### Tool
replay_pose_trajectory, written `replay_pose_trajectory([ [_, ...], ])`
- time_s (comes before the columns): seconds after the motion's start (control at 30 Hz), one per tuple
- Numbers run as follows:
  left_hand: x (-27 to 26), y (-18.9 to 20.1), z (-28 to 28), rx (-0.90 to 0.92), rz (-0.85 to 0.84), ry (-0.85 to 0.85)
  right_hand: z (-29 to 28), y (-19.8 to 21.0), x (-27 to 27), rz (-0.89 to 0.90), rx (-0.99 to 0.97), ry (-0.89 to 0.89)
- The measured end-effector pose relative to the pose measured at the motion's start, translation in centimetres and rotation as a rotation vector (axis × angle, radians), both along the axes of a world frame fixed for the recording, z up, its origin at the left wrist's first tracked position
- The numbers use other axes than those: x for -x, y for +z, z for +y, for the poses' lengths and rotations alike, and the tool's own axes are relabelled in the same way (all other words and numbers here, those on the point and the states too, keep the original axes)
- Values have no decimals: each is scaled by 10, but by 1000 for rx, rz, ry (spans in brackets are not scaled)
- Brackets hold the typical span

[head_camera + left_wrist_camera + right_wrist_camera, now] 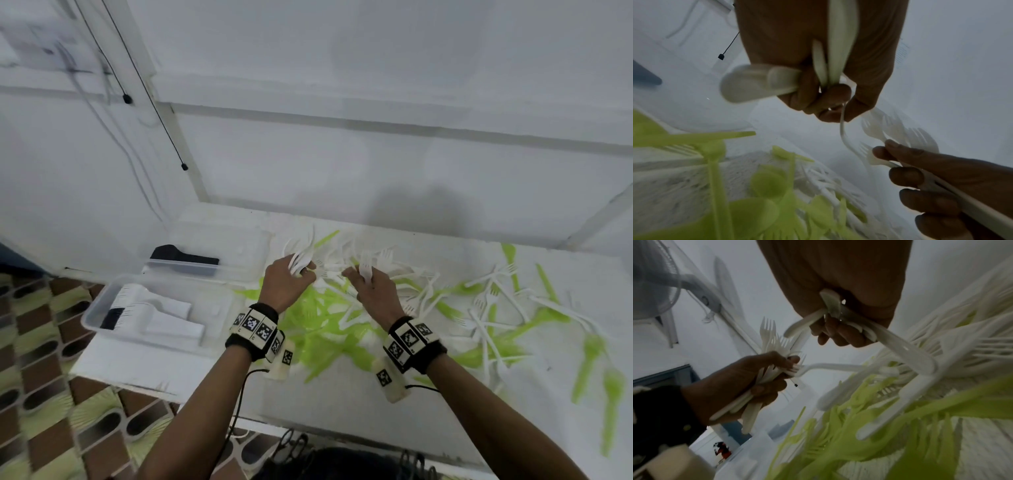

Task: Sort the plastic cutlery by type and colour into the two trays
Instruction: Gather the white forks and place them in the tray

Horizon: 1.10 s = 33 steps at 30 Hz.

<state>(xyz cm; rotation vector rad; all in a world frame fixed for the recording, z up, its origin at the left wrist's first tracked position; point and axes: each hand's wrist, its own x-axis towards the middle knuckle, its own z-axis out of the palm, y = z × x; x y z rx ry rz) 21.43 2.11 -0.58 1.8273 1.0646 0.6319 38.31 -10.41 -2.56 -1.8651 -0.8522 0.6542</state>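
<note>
White and lime-green plastic cutlery (342, 329) lies heaped on the white table (342, 397). My left hand (305, 270) grips a bundle of white forks (301, 255) above the heap's far side. The right wrist view shows that hand (781, 369) with the fork tines (768, 335) fanned upward. My right hand (356, 274), just to the right, grips several white forks (368, 265); their handles (900, 347) stick out of its fist (838, 335). In the left wrist view the left hand (830, 107) clutches white handles (840, 48).
Two clear trays stand at the table's left end. The near tray (99, 305) holds white cutlery (161, 311) and a black piece (111, 318); the far tray (239, 270) holds black cutlery (181, 257). More forks (496, 301) are scattered to the right. A wall stands behind.
</note>
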Motion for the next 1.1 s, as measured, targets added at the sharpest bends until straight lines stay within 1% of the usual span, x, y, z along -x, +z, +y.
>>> replay_pose_trajectory([
  [0.07, 0, 4, -2, -4, -65, 32, 4, 5, 8, -52, 14, 30],
  [0.23, -4, 10, -4, 80, -250, 155, 10, 4, 20, 8, 11, 183],
  [0.33, -5, 12, -6, 183, -360, 210, 12, -1, 24, 61, -24, 146],
  [0.43, -8, 7, -12, 269, -362, 239, 14, -1, 30, 167, -71, 119],
  [0.53, -12, -5, -20, 321, -368, 206, 15, 2, 36, 263, -118, 56],
  [0.6, -12, -10, -27, 336, -381, 181, 14, 4, 37, 327, -125, 44],
  [0.67, -11, -10, -31, 333, -392, 145, 12, 1, 37, 381, -117, 62],
  [0.73, -11, -9, -32, 310, -365, 123, 9, 0, 35, 440, -104, 95],
  [0.8, -10, -8, -29, 275, -321, 162, 8, 1, 34, 452, -83, 155],
  [0.87, -7, -10, -24, 207, -284, 189, 11, 6, 30, 374, -70, 150],
  [0.93, 0, -13, -19, 186, -261, 182, 18, 8, 17, 201, -47, 65],
  [1.0, 8, -16, -14, 175, -231, 178, 30, 10, 0, -11, 12, -10],
  [1.03, 12, -18, -12, 160, -207, 178, 36, 9, -9, -112, 58, -11],
  [1.1, 19, -21, -7, 140, -179, 191, 50, 2, -22, -280, 153, 66],
])
